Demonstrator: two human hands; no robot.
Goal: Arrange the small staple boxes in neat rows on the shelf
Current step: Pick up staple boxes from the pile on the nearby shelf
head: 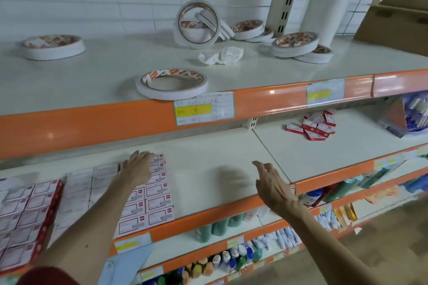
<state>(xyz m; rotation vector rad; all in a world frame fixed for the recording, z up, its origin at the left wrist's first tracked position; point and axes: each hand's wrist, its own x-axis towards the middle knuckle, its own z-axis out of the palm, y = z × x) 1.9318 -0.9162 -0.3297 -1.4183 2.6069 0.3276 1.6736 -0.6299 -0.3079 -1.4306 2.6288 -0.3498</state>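
Both hands are out over the white metal shelf with the orange front edge [208,162]. The left hand [139,165] lies flat on the far end of the tidy rows of small white-and-red cardboard staple boxes [155,201]. Its fingers are nearly straight and press on top without gripping any box. The right hand [269,181] is in the air above a bare part of the shelf. Its fingers are loosely spread and it holds nothing. It looks a bit blurry.

The tidy rows fill the left part of the shelf, box next to box, lying flat. Far to the right, well apart from the rows, sits a messy pile of small red-and-white staple boxes [311,126]. They point every which way, and some lie on top of others.

I think the step now is patting a row straight with the left hand while the right hand gets ready to fetch more. The job looks partly done: many boxes are lined up, but the pile is not sorted yet.

The next move probably needs the right hand to go over to the pile, pick up a box or a few, and bring them to the bare spot just beside the rows. Each box should face the same way and touch its neighbour. The white rolls of tape [172,84] on the upper shelf are not part of this job.
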